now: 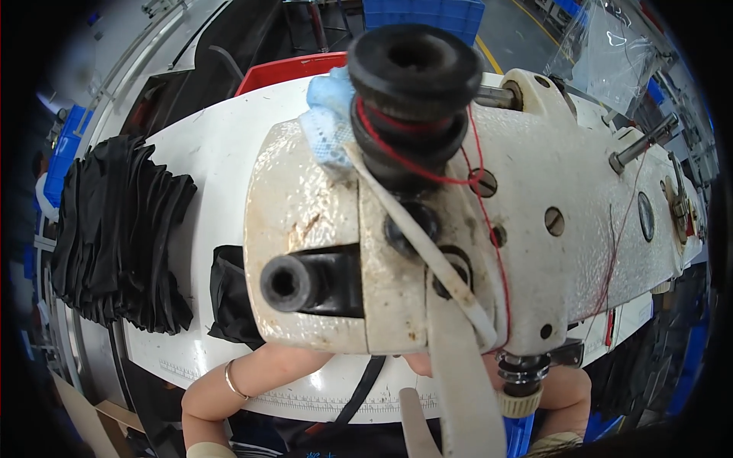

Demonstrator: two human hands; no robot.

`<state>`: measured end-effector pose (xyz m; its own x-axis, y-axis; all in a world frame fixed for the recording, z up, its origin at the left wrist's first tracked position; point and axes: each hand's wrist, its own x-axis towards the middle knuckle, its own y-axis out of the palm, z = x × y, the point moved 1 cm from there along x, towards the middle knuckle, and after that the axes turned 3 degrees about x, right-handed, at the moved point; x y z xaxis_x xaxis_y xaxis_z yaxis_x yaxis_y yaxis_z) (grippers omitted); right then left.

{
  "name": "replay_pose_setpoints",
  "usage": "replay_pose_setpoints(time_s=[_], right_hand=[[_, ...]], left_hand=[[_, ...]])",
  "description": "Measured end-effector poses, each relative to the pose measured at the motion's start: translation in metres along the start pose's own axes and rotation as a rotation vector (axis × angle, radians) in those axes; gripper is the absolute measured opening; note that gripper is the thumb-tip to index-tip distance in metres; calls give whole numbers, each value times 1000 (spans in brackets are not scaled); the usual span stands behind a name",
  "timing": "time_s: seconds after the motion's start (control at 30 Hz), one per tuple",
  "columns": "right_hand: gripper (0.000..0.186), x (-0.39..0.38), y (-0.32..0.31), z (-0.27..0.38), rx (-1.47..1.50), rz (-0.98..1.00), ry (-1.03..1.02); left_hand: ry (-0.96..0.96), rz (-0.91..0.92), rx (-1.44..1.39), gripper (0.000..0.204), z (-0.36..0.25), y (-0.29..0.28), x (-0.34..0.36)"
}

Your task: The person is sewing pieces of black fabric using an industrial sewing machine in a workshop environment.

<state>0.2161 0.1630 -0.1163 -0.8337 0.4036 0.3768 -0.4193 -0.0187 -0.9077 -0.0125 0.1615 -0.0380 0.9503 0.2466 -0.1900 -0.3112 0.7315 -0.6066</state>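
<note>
A white sewing machine head [305, 191] fills the middle of the view and covers most of both hands. From the lower left, my left forearm, with a bangle [231, 382] on it, reaches under the machine; only the wrist end of my left hand [301, 360] shows. My right forearm comes in at the lower right, and a small patch of my right hand [418, 364] appears below the machine. The fingers of both are hidden. A folded black cloth [231, 298] lies partly behind the machine, and a narrow black strip [365, 389] hangs over the table's near edge.
A thick stack of black fabric pieces [122, 237] sits at the left of the white table [206, 160]. Red thread [496, 252] runs over the machine's black tension knob [412, 69]. A light-blue cloth [328, 114] is tucked behind it. Red [286, 67] and blue [424, 14] bins stand beyond.
</note>
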Motion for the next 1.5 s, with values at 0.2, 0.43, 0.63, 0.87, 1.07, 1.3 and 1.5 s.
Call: replay_pose_setpoints(time_s=[0.2, 0.43, 0.63, 0.87, 1.07, 1.3, 1.5], right_hand=[[18, 22, 16, 3, 53, -305, -35], [18, 29, -12, -3, 97, -243, -158], [17, 29, 7, 2, 153, -201, -71], [17, 21, 10, -3, 258, -363, -98], [18, 27, 4, -5, 190, -355, -147], [25, 23, -26, 5, 233, 10, 102], [45, 24, -33, 6, 596, 44, 179]], left_hand=[[-1006, -467, -1255, 28, -6, 17, 4], [-1006, -495, -1307, 29, -21, 24, 5], [-1000, -386, -1252, 28, -8, 6, -3], [-998, -142, -1267, 28, -13, 7, -3], [-982, -86, -1273, 26, -19, 9, -4], [-826, -249, -1042, 27, -23, 4, 5], [-859, -175, -1018, 24, -9, -10, 4]])
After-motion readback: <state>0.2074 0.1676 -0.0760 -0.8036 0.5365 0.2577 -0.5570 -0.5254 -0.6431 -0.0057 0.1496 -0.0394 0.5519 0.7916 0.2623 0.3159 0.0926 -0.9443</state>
